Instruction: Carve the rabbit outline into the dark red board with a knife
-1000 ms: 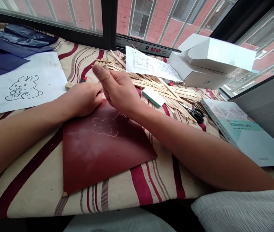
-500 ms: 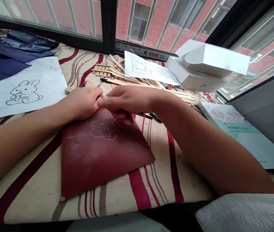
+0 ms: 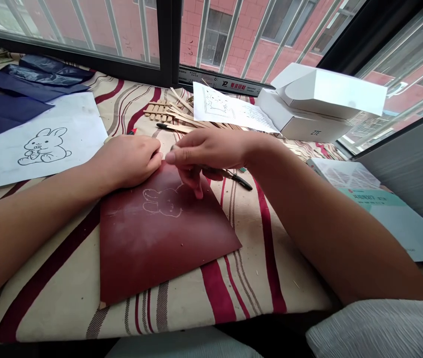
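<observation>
A dark red-brown sheet (image 3: 159, 253) lies on the striped cloth, with the pale outline of a rabbit (image 3: 162, 203) on its surface. My left hand (image 3: 134, 159) rests on the sheet's far left part, its fingers curled; whatever may be under them is hidden. Over the far edge of the sheet is my right hand (image 3: 204, 154), thumb and forefinger pinched together near the left hand's knuckles. A slim tool seems to be in its grip, mostly hidden by the fingers. A black pen (image 3: 241, 182) lies just right of that hand.
White paper with an inked rabbit (image 3: 45, 145) lies at left, partly under dark blue sheets (image 3: 6, 114). Thin wooden strips (image 3: 181, 114) and a printed leaflet (image 3: 218, 107) lie behind. A white box (image 3: 308, 127) and a book (image 3: 386, 219) are at right.
My right hand has drawn slightly right and towards me, away from the left hand, with its lower fingers more extended. More of the black pen shows. The view has shifted slightly.
</observation>
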Motion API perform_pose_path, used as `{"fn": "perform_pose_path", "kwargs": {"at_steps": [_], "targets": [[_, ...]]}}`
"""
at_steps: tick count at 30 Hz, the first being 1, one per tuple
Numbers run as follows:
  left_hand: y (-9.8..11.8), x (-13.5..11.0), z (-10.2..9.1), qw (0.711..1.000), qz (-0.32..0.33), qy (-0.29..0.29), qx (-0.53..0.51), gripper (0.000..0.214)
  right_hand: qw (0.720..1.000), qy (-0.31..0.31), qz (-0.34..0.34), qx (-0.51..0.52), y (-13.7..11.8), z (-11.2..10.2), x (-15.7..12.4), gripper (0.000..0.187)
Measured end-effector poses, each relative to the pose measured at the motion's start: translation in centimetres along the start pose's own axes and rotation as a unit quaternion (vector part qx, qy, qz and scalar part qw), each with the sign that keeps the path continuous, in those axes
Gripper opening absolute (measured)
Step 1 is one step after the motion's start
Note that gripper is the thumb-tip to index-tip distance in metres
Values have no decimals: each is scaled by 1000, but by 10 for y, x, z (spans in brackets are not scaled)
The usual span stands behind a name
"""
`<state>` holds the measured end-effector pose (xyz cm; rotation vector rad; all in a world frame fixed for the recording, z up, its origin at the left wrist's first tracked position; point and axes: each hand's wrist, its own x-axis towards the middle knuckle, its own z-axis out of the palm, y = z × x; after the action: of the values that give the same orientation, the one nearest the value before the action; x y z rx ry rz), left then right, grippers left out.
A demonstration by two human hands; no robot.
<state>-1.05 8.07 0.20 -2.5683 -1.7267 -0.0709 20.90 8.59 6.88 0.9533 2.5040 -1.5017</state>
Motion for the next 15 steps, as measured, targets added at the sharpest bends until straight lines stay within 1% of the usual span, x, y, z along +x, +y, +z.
{"fn": "perform_pose_path", "kwargs": {"at_steps": [1,2,3,4,6,7,8,9,12,15], "targets": [[0,0,-1,1000,-1,-7,16,47,999,-41,7,4,3,-1,1,49],[1,-1,-2,999,-4,-14,37,48,998,-65,20,-9,7,-2,2,49],[2,-1,-3,998,-6,-19,53,48,997,-64,36,-39,9,-5,2,48],[3,-1,-4,998,-6,-20,56,49,995,-39,53,-76,11,-8,1,48],[5,-1,-5,998,-4,-21,57,48,987,57,74,-130,12,-14,-1,48],[5,-1,-5,998,-4,-22,61,47,983,100,71,-135,11,-16,-3,49],[5,-1,-5,998,-5,-22,65,46,982,125,59,-125,9,-18,-5,49],[5,-1,-5,997,-6,-23,69,46,984,133,38,-108,7,-18,-6,49],[5,-1,-5,997,-14,-25,76,47,989,122,-32,-73,0,-15,-10,48],[5,-1,-6,998,-20,-27,54,47,986,140,-83,-45,-5,-10,-14,47]]}}
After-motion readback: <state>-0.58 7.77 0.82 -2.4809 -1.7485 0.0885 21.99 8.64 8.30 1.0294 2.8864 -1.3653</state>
